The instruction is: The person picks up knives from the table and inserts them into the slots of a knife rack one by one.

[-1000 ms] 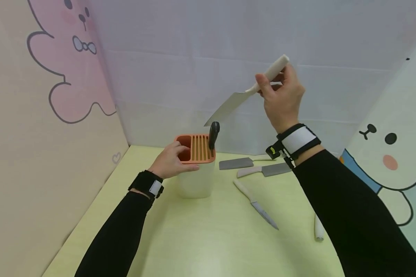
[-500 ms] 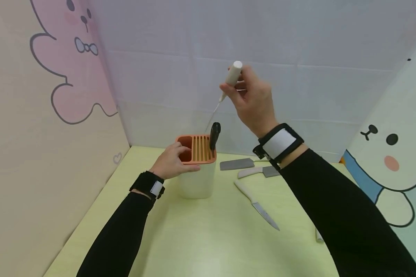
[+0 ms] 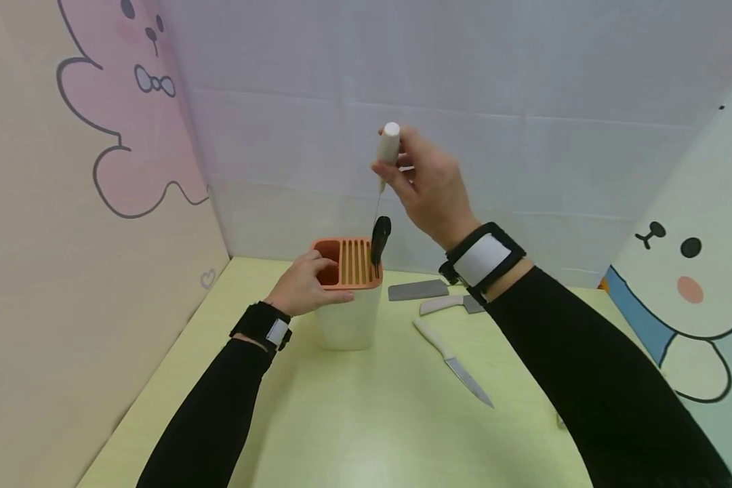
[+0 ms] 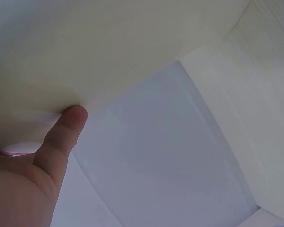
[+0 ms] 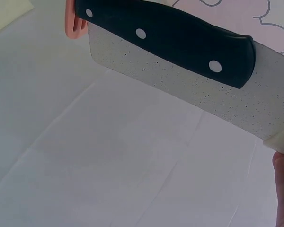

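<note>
My right hand (image 3: 430, 186) holds a cleaver by its white handle (image 3: 388, 144), blade downward over the holder's slotted top. In the right wrist view the broad speckled blade (image 5: 180, 83) passes behind the black riveted handle (image 5: 175, 41) of a knife standing in the slots. The blade's far end is right at the orange slotted insert (image 5: 76, 26). My left hand (image 3: 305, 283) grips the near left rim of the white knife holder (image 3: 349, 327), fingers over the open compartment. Its thumb (image 4: 64, 137) presses the outer wall.
On the table right of the holder lie a cleaver with a grey blade (image 3: 418, 290), another with a pale handle (image 3: 441, 304), and a narrow knife (image 3: 467, 379). A pale handle end (image 3: 560, 422) shows beside the right sleeve. A white curtain (image 3: 268, 156) hangs behind.
My right hand has carried the cleaver left and down, turning it from slanted to nearly upright, edge-on above the slots. My left hand stays on the holder.
</note>
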The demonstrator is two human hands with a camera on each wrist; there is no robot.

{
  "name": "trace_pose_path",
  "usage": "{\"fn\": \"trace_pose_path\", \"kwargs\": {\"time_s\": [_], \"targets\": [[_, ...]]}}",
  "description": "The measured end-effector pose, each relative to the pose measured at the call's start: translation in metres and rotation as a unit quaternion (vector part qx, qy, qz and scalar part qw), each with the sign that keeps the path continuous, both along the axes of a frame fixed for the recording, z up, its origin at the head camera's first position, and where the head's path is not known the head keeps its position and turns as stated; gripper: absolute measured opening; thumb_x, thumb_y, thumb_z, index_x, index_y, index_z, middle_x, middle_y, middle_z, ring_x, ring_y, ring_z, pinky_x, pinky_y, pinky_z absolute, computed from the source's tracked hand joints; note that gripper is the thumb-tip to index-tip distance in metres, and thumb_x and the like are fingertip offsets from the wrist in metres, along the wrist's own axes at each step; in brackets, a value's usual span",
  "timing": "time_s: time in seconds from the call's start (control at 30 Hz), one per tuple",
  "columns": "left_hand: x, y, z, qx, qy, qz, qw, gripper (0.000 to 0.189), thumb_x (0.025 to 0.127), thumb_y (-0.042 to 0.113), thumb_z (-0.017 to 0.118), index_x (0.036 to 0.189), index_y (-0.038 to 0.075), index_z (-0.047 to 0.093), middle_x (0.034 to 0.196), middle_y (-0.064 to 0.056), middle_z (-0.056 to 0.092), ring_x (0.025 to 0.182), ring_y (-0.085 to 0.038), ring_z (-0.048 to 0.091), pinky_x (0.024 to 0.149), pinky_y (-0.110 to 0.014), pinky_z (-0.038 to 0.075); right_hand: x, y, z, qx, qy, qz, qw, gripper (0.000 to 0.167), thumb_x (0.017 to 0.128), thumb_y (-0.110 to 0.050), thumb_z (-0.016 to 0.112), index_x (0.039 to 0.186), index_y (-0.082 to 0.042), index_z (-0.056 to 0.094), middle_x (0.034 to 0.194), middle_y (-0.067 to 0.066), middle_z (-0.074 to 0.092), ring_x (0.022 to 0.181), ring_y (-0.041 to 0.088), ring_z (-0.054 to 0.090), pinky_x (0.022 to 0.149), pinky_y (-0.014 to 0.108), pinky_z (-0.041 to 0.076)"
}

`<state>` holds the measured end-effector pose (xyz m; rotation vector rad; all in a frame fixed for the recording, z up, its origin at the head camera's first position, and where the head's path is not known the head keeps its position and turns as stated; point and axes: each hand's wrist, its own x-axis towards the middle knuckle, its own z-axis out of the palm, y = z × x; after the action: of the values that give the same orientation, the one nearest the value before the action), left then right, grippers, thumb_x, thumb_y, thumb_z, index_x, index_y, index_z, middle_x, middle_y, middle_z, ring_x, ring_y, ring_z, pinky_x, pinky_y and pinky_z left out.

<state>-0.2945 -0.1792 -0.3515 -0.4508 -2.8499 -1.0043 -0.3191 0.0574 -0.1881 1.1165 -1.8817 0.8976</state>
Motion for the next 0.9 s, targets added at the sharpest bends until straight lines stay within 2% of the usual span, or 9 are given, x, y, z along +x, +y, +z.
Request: {"fn": "trace_pose_path", "kwargs": {"time_s": [0.27, 0.43, 0.63, 0.9], "targets": [[0.000, 0.001, 0.000, -0.003, 0.001, 0.001, 1.0000, 0.073, 0.070, 0.054, 0.081, 0.123, 0.007, 0.062, 0.115, -0.006, 0.053, 0.108, -0.024, 0.048, 0.088, -0.040, 0.051, -0.003, 0.001, -0.004, 0.010, 0.005, 0.003, 0.9999, 0.040, 0.093, -0.021, 0.064, 0.124, 0.001, 0.054, 0.102, 0.011, 0.063, 0.087, 0.018, 0.069, 0.075, 0.026, 0.056], [0.000, 0.001, 0.000, -0.005, 0.002, 0.004, 1.0000, 0.073, 0.070, 0.053, 0.081, 0.123, 0.007, 0.062, 0.114, -0.006, 0.053, 0.108, -0.024, 0.048, 0.088, -0.040, 0.051, -0.006, 0.001, -0.005, 0.012, -0.018, 0.002, 0.9998, 0.041, 0.093, -0.023, 0.064, 0.126, -0.001, 0.054, 0.104, 0.011, 0.064, 0.086, 0.019, 0.069, 0.076, 0.031, 0.057], [0.001, 0.002, 0.000, -0.003, -0.001, 0.006, 1.0000, 0.072, 0.070, 0.052, 0.081, 0.123, 0.008, 0.062, 0.113, -0.005, 0.053, 0.108, -0.024, 0.049, 0.088, -0.039, 0.051, -0.014, 0.000, -0.012, 0.009, -0.081, 0.001, 0.9967, 0.039, 0.094, -0.028, 0.062, 0.126, -0.006, 0.056, 0.102, 0.006, 0.066, 0.083, 0.015, 0.069, 0.078, 0.027, 0.055], [0.003, 0.002, 0.002, 0.003, -0.001, 0.004, 1.0000, 0.074, 0.070, 0.053, 0.081, 0.123, 0.007, 0.061, 0.115, -0.006, 0.053, 0.109, -0.025, 0.049, 0.088, -0.040, 0.051, -0.024, -0.003, -0.027, 0.023, -0.178, 0.004, 0.9837, 0.039, 0.092, -0.030, 0.065, 0.127, -0.014, 0.059, 0.105, 0.004, 0.068, 0.085, 0.014, 0.069, 0.077, 0.027, 0.055]]}}
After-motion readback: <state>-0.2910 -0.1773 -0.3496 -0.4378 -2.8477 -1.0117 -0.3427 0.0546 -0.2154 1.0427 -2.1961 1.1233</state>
